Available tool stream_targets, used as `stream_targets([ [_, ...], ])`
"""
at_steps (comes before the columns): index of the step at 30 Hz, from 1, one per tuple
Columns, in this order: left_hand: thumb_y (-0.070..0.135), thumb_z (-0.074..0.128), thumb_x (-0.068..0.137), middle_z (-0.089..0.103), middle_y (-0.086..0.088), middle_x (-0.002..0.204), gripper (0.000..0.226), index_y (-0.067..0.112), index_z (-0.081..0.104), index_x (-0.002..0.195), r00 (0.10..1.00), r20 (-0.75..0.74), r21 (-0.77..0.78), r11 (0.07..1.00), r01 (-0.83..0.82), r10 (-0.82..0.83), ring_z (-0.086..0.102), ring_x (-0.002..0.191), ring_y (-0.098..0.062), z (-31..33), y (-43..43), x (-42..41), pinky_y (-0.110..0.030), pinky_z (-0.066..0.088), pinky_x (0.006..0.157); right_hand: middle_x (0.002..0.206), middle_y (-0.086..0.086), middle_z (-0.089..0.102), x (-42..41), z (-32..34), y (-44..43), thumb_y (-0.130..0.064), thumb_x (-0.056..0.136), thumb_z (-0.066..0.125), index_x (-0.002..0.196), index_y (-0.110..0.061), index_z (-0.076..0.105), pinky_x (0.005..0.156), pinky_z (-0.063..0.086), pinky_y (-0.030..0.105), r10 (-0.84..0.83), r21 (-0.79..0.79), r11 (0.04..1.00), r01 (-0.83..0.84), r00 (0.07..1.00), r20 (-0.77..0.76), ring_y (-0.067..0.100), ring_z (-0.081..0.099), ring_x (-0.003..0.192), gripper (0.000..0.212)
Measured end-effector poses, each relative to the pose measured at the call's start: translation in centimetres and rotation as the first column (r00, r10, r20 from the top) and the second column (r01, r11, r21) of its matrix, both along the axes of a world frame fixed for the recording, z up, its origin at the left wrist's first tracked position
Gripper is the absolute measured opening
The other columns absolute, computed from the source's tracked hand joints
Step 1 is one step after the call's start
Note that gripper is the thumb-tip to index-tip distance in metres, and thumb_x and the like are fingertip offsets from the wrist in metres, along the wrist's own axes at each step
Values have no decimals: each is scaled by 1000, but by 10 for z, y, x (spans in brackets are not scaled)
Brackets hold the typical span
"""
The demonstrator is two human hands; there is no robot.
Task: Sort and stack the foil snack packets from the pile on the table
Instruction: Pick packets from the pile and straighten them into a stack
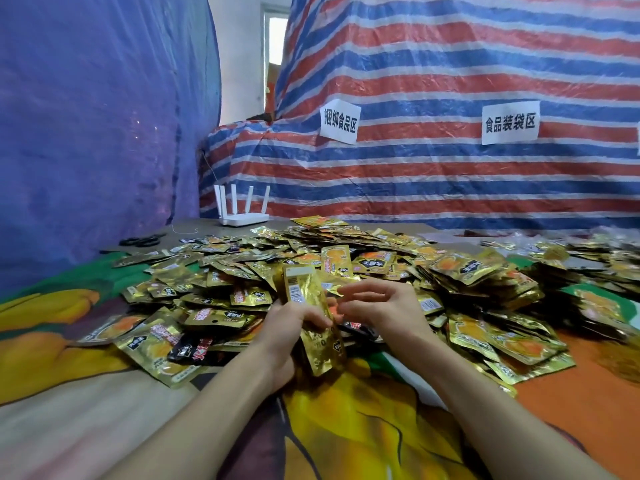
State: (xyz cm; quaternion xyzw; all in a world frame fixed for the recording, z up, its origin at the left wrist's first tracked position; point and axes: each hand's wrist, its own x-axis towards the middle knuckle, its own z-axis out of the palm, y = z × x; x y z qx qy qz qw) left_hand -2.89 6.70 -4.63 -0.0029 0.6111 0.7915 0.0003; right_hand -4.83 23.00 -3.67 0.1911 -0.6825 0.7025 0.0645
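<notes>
The pile of packets (450, 268) is shiny gold with orange pictures and black labels. The held stack (307, 292) shows gold backs with white barcode patches. The desk cloth (363, 427) is printed yellow, orange and green. The tarp (450, 81) is striped red, blue and white.

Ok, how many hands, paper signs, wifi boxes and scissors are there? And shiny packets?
Bare hands: 2, left hand and right hand
White paper signs with black writing: 2 wholly in view
White router with antennas: 1
Black scissors: 1
Gold foil snack packets: too many to count, some in the left hand
Total without packets: 6
</notes>
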Motion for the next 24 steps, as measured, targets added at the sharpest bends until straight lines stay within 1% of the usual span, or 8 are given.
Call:
stream_targets([
  [4,-8,63,60,74,-24,100,48,-1,70,107,999,16,37,998,43,-44,69,99,-39,1,0,2,-49,55,88,90,19,77,0,0,1,18,77,72,104,-1,75,72,60,27,22,39,999,-22,1000,-5,30,76,84,33],
  [6,-4,65,52,72,-26,106,58,0,70,110,998,1,70,996,62,-62,69,99,-38,0,0,2,-51,54,90,89,21,76,0,0,2,18,76,72,107,-3,75,72,60,27,18,49,999,-19,1000,11,29,76,80,37],
  [8,-2,65,49,72,-25,102,54,0,72,102,997,-6,94,992,81,-81,69,92,-36,-1,-1,-1,-49,55,87,90,22,75,0,-1,3,16,76,75,106,-5,75,70,59,25,6,54,999,-8,999,40,26,75,76,36],
  [11,-3,61,56,71,-17,89,30,8,79,78,985,-9,154,973,173,-173,68,75,-29,-1,-4,-3,-41,57,74,91,18,76,-2,-1,6,10,78,77,95,-5,77,67,58,24,-39,135,991,24,993,109,20,73,75,23],
  [13,-6,56,60,70,-12,81,32,10,79,76,964,-38,268,927,263,-262,69,68,-26,1,-7,-3,-40,60,66,91,18,76,-3,-1,8,14,81,70,89,1,76,70,60,26,17,114,993,-40,981,192,21,74,79,16],
  [17,-8,51,62,69,-9,84,43,5,71,98,951,-116,401,863,309,-287,70,69,-24,4,-13,-3,-40,61,65,78,17,65,-5,7,13,21,81,52,67,-1,67,72,54,30,242,-149,967,-209,933,265,24,67,75,30],
  [21,-8,53,58,66,-10,87,50,3,65,106,931,-137,420,831,364,-338,66,71,-25,4,-12,-1,-40,58,72,71,9,59,1,16,18,-1,68,47,58,-10,60,99,49,44,481,-453,821,-348,849,218,27,62,79,19],
  [24,-13,51,54,62,-10,88,57,4,60,108,892,-170,443,776,450,-420,63,72,-24,3,-9,1,-41,58,70,62,2,53,3,17,23,-2,75,43,71,-6,66,73,60,40,574,-753,580,-310,811,108,21,59,58,23],
])
